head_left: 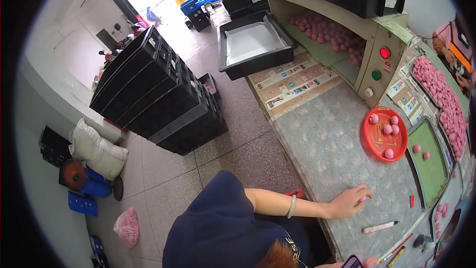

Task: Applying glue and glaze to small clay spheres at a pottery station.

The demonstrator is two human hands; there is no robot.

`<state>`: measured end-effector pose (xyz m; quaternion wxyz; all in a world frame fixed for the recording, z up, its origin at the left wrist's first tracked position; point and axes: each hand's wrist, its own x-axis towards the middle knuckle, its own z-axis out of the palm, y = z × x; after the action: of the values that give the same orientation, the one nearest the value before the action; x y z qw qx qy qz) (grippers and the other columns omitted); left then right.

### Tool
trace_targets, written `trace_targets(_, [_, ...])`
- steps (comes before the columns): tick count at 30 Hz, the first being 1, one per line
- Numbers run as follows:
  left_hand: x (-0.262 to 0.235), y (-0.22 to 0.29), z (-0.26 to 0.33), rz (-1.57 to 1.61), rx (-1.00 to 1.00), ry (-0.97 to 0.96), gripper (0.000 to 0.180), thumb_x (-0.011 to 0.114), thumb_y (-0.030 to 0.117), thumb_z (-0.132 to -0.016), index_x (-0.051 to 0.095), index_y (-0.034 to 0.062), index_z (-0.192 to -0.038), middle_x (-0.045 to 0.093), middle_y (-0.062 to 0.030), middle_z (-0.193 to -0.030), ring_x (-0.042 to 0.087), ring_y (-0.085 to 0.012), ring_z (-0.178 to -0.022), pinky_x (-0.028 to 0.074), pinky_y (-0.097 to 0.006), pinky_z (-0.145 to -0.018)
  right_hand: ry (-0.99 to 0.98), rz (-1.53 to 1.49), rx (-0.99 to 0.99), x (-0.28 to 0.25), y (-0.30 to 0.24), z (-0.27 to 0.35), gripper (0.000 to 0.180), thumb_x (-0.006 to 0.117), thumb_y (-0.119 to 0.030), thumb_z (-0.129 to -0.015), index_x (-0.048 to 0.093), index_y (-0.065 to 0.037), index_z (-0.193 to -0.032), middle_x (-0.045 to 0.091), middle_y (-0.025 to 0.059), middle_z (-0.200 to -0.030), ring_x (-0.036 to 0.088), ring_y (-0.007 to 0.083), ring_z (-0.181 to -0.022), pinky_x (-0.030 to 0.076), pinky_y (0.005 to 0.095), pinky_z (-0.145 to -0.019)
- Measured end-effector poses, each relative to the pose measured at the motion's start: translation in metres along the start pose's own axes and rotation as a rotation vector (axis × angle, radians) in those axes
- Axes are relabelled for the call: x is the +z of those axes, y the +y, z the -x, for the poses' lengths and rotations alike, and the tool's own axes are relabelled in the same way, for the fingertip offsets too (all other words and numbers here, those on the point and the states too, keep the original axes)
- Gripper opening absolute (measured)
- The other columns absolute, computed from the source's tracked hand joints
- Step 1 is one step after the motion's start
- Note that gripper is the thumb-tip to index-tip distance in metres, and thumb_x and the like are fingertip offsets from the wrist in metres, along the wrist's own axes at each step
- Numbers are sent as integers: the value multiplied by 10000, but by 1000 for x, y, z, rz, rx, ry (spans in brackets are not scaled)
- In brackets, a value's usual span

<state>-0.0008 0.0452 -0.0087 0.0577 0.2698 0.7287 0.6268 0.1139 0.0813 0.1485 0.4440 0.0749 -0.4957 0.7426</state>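
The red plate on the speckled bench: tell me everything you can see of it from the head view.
The red plate is round, shallow and looks like plastic, with a raised rim and a faint yellowish mark at its centre. It lies flat on the grey speckled bench, just left of a green tray. Five pink balls sit in it, four toward the far side and one near the front rim. No hands touch it.

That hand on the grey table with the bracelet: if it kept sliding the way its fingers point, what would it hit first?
Probably the red plate of pink balls, though depth is unclear; the left hand points that way.
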Motion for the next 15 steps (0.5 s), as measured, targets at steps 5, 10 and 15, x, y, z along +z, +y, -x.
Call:
trace_targets(5, [0,1,0,11,8,3,233,499,-16,-797,502,31,-1026,496,-112,-998,536,-274,-866,437,-341,-747,-12,6,4,5,5,0,500,415,-432,-897,409,-175,-1325,501,112,-1266,438,346,-1155,405,507,-863])
trace_targets(10, [-1,2,0,1,4,-14,230,498,-11,-799,501,32,-1025,495,-110,-998,537,-275,-869,438,-341,-754,-13,5,8,9,9,0,524,415,-447,-894,401,-157,-1330,499,122,-1267,439,359,-1158,412,513,-867])
trace_targets(15, [-2,2,0,13,-13,-25,218,492,-4,-808,502,33,-1022,495,-108,-1001,537,-274,-871,440,-342,-756,-12,31,13,12,12,1,549,414,-462,-890,393,-139,-1334,497,132,-1268,440,371,-1162,419,520,-870])
